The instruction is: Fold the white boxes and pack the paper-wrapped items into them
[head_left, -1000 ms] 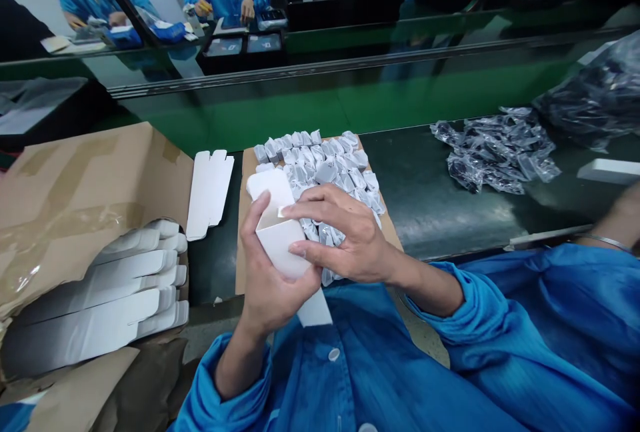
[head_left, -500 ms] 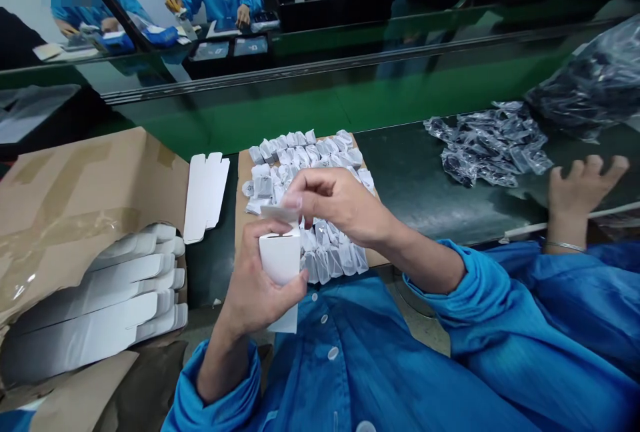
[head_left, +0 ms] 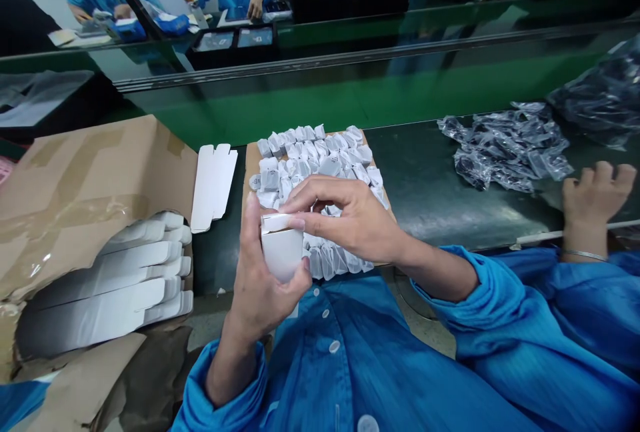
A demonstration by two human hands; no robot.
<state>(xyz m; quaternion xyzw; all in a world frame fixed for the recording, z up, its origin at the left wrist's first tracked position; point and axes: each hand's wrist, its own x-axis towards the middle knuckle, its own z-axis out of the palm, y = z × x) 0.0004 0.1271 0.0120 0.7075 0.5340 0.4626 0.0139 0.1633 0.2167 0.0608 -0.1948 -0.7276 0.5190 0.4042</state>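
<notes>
In front of my chest, a small white carton [head_left: 283,253] is gripped by my left hand [head_left: 260,285], its thumb and fingers wrapped along the sides. My right hand [head_left: 350,213] pinches the end flap of that carton between thumb and fingers, and the flap is bent over at the top. Whether anything lies inside the carton is hidden. Behind my hands, rows of small items in whitish wrapping [head_left: 300,152] cover a cardboard sheet [head_left: 251,159], partly hidden by my right hand.
At left, a torn brown cardboard box [head_left: 165,159] holds several flat white cartons [head_left: 145,285]; more flat cartons [head_left: 214,185] lie beside it. Bagged dark items [head_left: 510,145] lie at right, near a co-worker's hand [head_left: 595,199]. A green barrier [head_left: 350,95] runs behind; people work beyond it.
The carton's end flap, upright before, is now folded down over its top. My right hand has moved slightly down with it. The whole scene has shifted a little to the right.
</notes>
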